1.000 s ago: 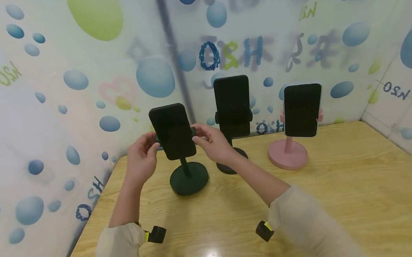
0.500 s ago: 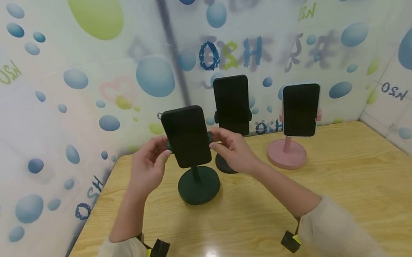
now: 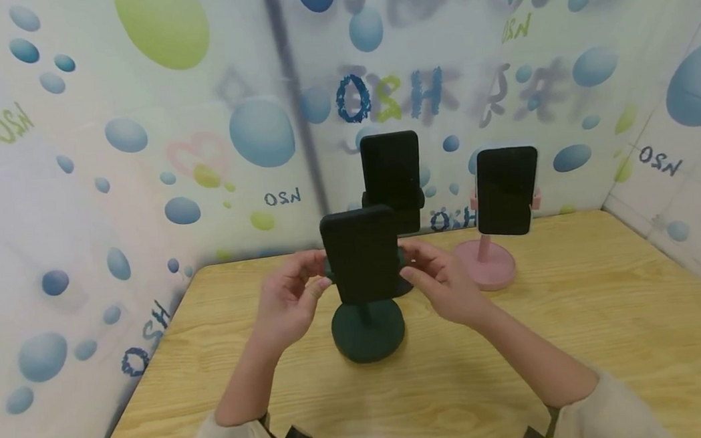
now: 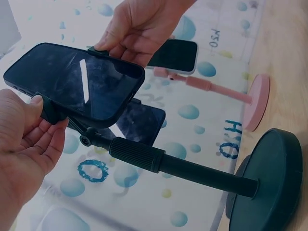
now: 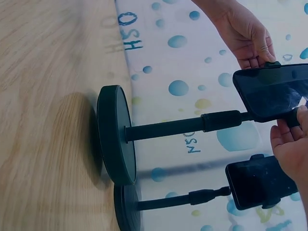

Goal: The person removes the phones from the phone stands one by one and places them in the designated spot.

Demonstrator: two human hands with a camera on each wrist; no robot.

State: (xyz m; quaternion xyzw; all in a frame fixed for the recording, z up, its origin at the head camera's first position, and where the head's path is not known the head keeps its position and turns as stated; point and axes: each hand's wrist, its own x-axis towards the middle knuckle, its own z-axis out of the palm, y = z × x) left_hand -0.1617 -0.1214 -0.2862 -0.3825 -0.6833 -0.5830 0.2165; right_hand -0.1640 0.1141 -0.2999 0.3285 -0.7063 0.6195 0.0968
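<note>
1. Head view: both hands are on the dark green stand (image 3: 367,325). The left hand (image 3: 289,303) pinches one clamp arm and the right hand (image 3: 445,283) pinches the other, fingers curled, with the phone (image 3: 361,253) sitting upright between them.
2. My read: the step is either squeezing the clamp onto the phone or loosening it, can't tell which. The next move wants even pressure from both sides so the stand doesn't tip.
3. The base sits flat on the wooden table (image 3: 605,337), roughly mid-table.
4. The black stand (image 3: 391,176) is just behind and the pink stand (image 3: 490,264) is back right, so it's tight at the rear. Lots of room toward the near edge, and the wall (image 3: 84,195) is close on the left.
</note>
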